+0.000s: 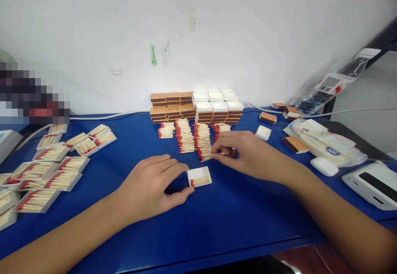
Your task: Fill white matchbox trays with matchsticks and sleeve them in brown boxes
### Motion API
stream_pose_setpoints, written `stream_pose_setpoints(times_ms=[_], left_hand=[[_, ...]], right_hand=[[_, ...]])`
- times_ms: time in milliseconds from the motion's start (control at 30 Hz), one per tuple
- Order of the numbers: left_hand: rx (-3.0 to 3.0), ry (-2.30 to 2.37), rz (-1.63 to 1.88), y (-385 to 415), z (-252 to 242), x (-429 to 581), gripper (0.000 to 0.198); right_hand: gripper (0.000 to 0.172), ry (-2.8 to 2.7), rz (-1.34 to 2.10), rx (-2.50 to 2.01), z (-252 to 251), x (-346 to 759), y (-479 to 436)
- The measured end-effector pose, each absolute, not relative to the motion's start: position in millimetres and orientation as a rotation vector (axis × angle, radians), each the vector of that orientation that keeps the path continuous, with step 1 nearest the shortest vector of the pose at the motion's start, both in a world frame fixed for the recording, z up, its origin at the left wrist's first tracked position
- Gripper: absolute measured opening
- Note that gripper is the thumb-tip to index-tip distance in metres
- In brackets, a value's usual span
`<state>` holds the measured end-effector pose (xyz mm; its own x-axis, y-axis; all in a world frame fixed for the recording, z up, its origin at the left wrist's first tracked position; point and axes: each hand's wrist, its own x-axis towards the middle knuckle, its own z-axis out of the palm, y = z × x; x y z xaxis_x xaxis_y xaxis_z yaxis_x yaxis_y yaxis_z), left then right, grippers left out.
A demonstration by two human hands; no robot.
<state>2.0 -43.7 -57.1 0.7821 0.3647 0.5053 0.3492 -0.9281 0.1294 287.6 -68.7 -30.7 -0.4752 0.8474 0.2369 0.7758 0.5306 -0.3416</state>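
Note:
My left hand point(155, 185) grips a small white matchbox tray point(199, 170) by its left end, between thumb and forefinger. A few red-headed matches point(201, 181) lie along the tray's near side. My right hand point(242, 152) is closed in a pinch at the right ends of a row of loose matches point(203, 139); its fingertips touch them, and how many they hold is hidden. More loose matches point(185, 137) are heaped beside that row, and another heap point(221, 128) is partly behind my right hand.
Stacked matchboxes point(172, 110) and white trays point(220, 106) stand against the wall. Filled trays point(40, 199) spread across the left. On the right are an upturned tray point(263, 132), loose box sleeves point(295, 144), a wipes packet point(328, 146), a white case point(324, 165) and a plastic bottle point(338, 82).

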Motion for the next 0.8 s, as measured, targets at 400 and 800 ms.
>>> stream_pose_setpoints(times_ms=[400, 800], left_hand=[[2.931, 0.564, 0.821, -44.7, -58.0, 0.6, 0.021], [2.929, 0.55, 0.834, -44.2, -59.0, 1.4, 0.022]], right_hand=[[0.01, -2.447, 0.37, -1.371, -40.4, 279.5, -64.7], [0.01, -2.487, 0.441, -1.449, -39.4, 280.6, -65.9]])
